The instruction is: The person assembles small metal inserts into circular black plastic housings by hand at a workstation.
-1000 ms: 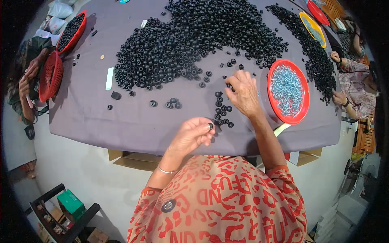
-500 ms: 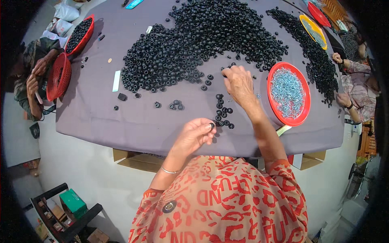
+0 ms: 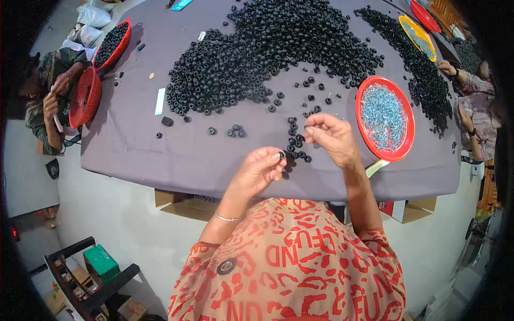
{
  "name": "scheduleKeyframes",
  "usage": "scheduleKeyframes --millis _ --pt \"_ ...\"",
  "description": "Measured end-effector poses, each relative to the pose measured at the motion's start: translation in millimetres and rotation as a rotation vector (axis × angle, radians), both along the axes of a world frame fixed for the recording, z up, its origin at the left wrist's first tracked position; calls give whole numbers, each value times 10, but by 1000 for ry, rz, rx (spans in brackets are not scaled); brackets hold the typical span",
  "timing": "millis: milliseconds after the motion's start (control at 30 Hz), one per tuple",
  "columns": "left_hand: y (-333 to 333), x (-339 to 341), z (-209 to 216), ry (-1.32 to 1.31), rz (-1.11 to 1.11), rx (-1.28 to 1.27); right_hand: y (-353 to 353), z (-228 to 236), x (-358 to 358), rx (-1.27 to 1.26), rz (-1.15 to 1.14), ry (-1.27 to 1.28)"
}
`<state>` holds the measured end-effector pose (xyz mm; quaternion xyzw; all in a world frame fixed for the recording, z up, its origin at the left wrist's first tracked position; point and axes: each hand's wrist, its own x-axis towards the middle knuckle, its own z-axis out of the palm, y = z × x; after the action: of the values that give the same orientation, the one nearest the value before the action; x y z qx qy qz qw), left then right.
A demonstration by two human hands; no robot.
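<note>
My left hand (image 3: pixel 259 170) is closed near the table's front edge, pinching a small round black part (image 3: pixel 281 155) with a hole, between thumb and forefinger. To the right of it my right hand (image 3: pixel 333 137) hovers with thumb and fingertips pinched together; what they hold, if anything, is too small to name. Beneath and beside those fingertips lies a loose cluster of black ring-like parts (image 3: pixel 295 155). Beyond both hands spreads a large heap of the same black parts (image 3: pixel 214 75). Right of my right hand sits a red bowl (image 3: pixel 411 128) filled with tiny clear bluish pieces (image 3: pixel 383 119).
A long pile of small black pieces (image 3: pixel 428 91) runs along the right side, near a yellow tray (image 3: pixel 402 28). Red baskets (image 3: pixel 80 115) stand at the left edge. One co-worker (image 3: pixel 48 101) sits left, another person (image 3: pixel 474 107) right. A white strip (image 3: pixel 160 101) lies on the cloth.
My right hand has drawn back from the edge of the heap toward my left hand, its fingers pinched. My left hand keeps its grip on the black part, nearly unmoved.
</note>
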<state>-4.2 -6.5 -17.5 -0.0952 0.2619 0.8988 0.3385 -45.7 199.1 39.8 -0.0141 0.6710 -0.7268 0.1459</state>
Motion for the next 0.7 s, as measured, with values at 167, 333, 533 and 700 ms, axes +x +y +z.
scheduleKeyframes --millis 167,333,533,700 --pt "67 39 107 -16 -19 95 59 159 342 -92 34 -97" --pt "195 87 264 -78 -51 219 77 204 451 -164 -28 -28" --pt "274 149 495 -80 -57 188 116 219 593 -93 32 74" --pt "323 195 507 -93 -60 207 130 169 626 141 1 542"
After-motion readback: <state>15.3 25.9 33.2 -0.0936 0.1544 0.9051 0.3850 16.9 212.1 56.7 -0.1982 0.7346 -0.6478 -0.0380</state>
